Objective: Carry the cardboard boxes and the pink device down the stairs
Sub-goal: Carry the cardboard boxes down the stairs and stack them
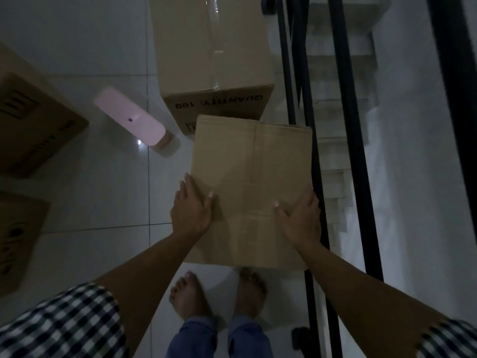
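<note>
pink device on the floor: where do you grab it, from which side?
Probably around its long body, from above. The pink device lies flat on the tiled floor, a slim rounded bar with floor showing beside both long edges, so fingers could close across its narrow width near the middle. Both hands, left hand and right hand, are now on the plain cardboard box.

The 1 head camera looks steeply down, close over the tiled floor [77,241] beside the stairwell [343,112].
</note>
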Tool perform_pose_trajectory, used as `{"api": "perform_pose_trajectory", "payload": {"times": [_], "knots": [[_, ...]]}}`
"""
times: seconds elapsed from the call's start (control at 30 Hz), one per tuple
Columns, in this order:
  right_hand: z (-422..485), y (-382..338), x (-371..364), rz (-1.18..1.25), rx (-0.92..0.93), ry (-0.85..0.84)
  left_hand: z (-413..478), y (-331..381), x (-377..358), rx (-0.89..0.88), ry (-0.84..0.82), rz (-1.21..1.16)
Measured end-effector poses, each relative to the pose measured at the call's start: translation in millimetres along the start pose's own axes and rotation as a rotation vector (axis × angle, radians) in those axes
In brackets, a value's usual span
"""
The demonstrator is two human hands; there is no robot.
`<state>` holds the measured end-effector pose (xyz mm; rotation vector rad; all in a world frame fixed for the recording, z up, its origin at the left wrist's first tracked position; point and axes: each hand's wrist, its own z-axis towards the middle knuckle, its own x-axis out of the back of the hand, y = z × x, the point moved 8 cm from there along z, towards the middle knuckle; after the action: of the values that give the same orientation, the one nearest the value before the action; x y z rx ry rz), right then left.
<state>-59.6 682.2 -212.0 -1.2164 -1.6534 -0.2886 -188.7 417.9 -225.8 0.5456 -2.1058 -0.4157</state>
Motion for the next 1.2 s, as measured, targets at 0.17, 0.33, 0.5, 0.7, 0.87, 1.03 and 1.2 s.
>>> {"api": "perform_pose_trajectory", "payload": {"times": [0.17,0.33,0.5,0.7,0.87,1.03,1.2], "knots": [[13,13,-8,0.164,-0.094,-0.012,5,-20,-4,0.016,-0.081,-0.149],[24,34,-11,0.323,-0.183,-0.008,3,-24,-11,-0.003,-0.149,-0.308],[28,52,-25,0.433,-0.299,-0.119,3,-26,-12,0.012,-0.149,-0.383],[16,47,-16,0.467,-0.251,-0.121,-8,-27,-5,0.03,-0.188,-0.445],[-15,14,12,0.5,-0.161,-0.132,-40,-18,41,0.014,-0.162,-0.442],[-55,-47,56,0.462,-0.006,-0.22,-84,-8,115,-0.023,-0.069,-0.409],[-106,-114,115,0.398,0.154,-0.237,-142,2,194,-0.031,0.048,-0.383]]}}
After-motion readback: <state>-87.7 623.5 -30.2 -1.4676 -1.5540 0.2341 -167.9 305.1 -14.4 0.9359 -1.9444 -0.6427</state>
